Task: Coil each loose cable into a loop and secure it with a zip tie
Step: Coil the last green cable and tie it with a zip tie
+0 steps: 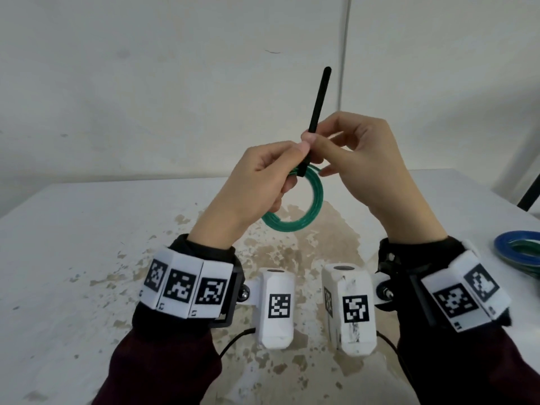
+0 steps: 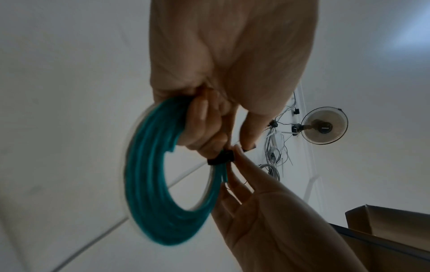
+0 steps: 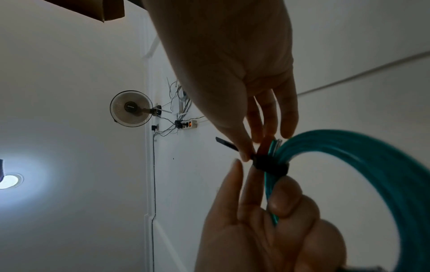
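So from the head cam, both hands are up above the tabletop (image 1: pixel 87 229), working on a green cable coil (image 1: pixel 312 206) that hangs in the air between them. The left hand (image 1: pixel 257 182) has its fingers curled around the top of the coil, and the right hand (image 1: pixel 359 159) is pinching a black zip tie (image 1: pixel 318 103) whose long tail sticks up and slightly right. The tie's band sits around the coil right where the two hands meet. Off at the right edge of the tabletop there's another coil, blue and green (image 1: pixel 520 249). Left wrist cam: the coil (image 2: pixel 149 184) looks teal here and a bit blurry, the left hand (image 2: pixel 232 55) grips it at the top, and the zip tie (image 2: pixel 221 157) wraps the bundle just below those fingers, with the right hand (image 2: pixel 267 220) touching it. Right wrist cam: same deal, the right hand (image 3: pixel 232 64) pinches the zip tie (image 3: pixel 270 164) tail beside the band, and the left hand (image 3: pixel 267 230) clutches the coil (image 3: pixel 372 165) underneath. A wall fan (image 3: pixel 131 108) is in the background.
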Motion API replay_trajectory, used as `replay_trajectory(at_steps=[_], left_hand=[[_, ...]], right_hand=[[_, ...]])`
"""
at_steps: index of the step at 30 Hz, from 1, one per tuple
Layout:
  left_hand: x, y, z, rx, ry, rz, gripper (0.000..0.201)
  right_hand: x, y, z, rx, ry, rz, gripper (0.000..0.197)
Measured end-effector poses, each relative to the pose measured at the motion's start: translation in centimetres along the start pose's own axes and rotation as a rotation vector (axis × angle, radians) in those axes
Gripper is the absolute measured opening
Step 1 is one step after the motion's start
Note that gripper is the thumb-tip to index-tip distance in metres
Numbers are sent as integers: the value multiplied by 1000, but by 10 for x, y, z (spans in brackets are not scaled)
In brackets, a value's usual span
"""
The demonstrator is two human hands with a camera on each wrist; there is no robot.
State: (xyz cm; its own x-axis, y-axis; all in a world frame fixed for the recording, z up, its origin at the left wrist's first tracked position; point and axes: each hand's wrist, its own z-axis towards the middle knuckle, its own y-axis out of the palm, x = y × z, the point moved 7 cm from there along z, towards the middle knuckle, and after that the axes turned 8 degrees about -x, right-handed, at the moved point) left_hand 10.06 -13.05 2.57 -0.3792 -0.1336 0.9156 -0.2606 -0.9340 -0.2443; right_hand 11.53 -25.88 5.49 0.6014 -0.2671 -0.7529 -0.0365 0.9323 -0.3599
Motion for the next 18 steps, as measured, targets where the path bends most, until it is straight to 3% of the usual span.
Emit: replay_trajectory(at_steps=[6,12,18], left_hand=[[14,-6,-4,126,149,329,18],[19,0,-4,109,167,392,18],[17,6,-9,-57,19,104,24]], right_hand=[[5,7,0,-14,57,110,18],[9,4,0,20,99,157,19],[9,5,-14,-308,219,193,23]])
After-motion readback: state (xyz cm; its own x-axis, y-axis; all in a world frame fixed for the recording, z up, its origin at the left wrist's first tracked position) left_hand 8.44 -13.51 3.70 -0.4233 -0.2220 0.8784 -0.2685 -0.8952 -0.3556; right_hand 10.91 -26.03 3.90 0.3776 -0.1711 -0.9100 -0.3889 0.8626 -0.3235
